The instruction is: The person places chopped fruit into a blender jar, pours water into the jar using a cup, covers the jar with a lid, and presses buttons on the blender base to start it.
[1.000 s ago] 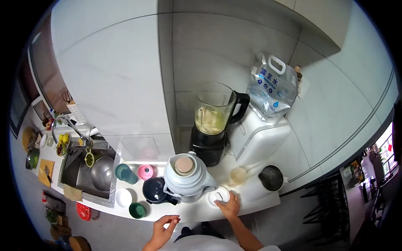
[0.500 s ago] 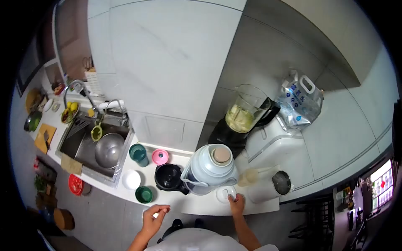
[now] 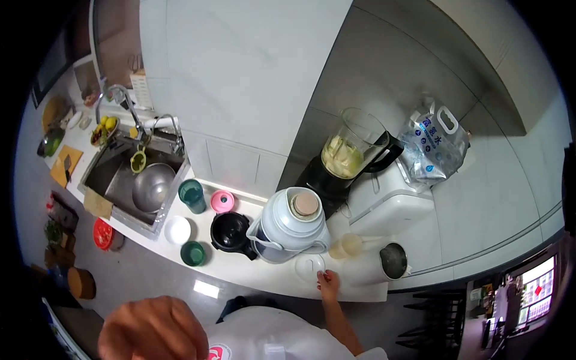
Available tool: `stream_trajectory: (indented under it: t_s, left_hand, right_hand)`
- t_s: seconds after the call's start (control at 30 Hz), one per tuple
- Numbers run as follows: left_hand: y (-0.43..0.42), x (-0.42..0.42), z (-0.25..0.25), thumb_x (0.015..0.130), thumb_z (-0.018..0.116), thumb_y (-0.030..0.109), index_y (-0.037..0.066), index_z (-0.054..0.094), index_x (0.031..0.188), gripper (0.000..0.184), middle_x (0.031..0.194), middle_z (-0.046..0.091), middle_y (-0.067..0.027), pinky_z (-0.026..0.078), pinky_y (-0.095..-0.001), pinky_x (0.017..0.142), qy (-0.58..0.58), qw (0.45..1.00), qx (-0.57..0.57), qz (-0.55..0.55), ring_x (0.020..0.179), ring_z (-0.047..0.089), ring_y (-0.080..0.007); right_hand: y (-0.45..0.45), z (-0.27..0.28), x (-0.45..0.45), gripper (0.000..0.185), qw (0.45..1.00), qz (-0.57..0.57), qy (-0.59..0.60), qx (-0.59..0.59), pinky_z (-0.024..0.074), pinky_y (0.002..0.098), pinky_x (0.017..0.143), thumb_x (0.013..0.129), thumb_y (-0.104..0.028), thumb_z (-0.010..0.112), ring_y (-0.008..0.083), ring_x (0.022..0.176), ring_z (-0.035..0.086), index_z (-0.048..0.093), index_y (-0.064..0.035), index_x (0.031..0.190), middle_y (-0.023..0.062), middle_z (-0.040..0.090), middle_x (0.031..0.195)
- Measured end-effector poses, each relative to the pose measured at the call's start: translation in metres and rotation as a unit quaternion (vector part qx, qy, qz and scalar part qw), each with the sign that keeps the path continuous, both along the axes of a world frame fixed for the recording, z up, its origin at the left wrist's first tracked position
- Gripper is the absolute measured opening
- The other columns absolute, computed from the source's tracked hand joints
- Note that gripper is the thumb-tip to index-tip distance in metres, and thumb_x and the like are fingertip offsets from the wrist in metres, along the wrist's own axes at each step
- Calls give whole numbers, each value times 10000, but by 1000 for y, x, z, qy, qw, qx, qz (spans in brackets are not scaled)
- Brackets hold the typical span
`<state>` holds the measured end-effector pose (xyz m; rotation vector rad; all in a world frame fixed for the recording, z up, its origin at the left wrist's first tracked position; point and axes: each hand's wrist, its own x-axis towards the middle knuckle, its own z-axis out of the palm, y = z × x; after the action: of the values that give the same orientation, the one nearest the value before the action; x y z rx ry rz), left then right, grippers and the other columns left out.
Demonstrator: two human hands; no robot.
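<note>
My left hand (image 3: 153,330) is raised close to the camera at the lower left, its fingers curled in; whatever they may hold is hidden. At the counter's front edge, my right hand (image 3: 327,286) has loosely bent fingers, slightly apart, beside the rim of a clear round lid (image 3: 309,267). That lid lies flat on the counter; whether my fingertips touch it is unclear. Behind it stands a pale blue thermos jug (image 3: 292,225) with a beige stopper (image 3: 305,204). Right of the lid are a pale yellowish cup (image 3: 346,246) and a white kettle-like vessel (image 3: 367,267).
Left of the thermos are a black pot (image 3: 230,233), pink lid (image 3: 222,201), white bowl (image 3: 177,230), green cup (image 3: 193,254) and teal cup (image 3: 192,196). A blender (image 3: 343,157) with pale chunks stands behind, near a water bag (image 3: 433,144). The sink (image 3: 114,186) is far left.
My left hand has come up and left, closer to the camera. My right hand has drawn off the lid's middle to its front rim. The view has shifted slightly.
</note>
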<state>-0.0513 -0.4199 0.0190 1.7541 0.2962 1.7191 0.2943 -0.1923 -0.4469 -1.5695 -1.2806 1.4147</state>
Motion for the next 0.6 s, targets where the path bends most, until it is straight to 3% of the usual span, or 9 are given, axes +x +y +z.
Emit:
stream_trajectory:
  t_s: [0.03,0.07,0.17,0.27,0.57,0.6]
  left_hand:
    - [11,18,12,888,720,215,159,643,1143,272,592,580,-9,427,-224,533,-33,999,31,7,469,469,-74]
    - [9,27,21,863,741,186,208,612,1156,321,505,486,7,344,-223,444,-39,999,21,-9,378,326,-80]
    - [21,31,36,889,704,143,200,609,1174,306,501,480,17,321,-234,417,10,996,88,-20,382,325,-83]
    - [23,36,40,892,691,110,211,620,1163,298,495,470,20,313,-229,410,21,996,76,-27,382,328,-79]
    - [18,52,28,877,656,2,233,618,1197,396,480,457,18,318,-240,405,-35,997,45,-46,375,360,-81]
    - [24,55,23,879,647,-8,227,621,1187,389,477,453,19,312,-243,399,-43,994,98,-36,373,356,-82]
  right_hand:
    - [1,5,0,506,1000,1,5,-14,501,268,569,856,-288,747,132,736,597,503,-35,1220,65,602,931]
    - [0,7,0,499,1000,1,12,-28,503,267,573,859,-283,746,131,742,600,504,-35,1219,63,606,936]
    - [1,6,2,483,999,9,7,-33,502,267,581,862,-279,740,133,768,617,508,-49,1218,61,615,953]
    - [-3,16,5,478,999,13,8,-50,504,267,588,865,-281,737,138,784,628,508,-58,1220,59,617,963]
    - [0,23,6,477,996,23,18,-79,506,269,605,873,-279,726,145,805,641,495,-61,1229,56,610,997]
    - [0,24,6,476,996,22,17,-81,506,272,607,874,-278,724,146,807,641,495,-60,1229,58,609,997]
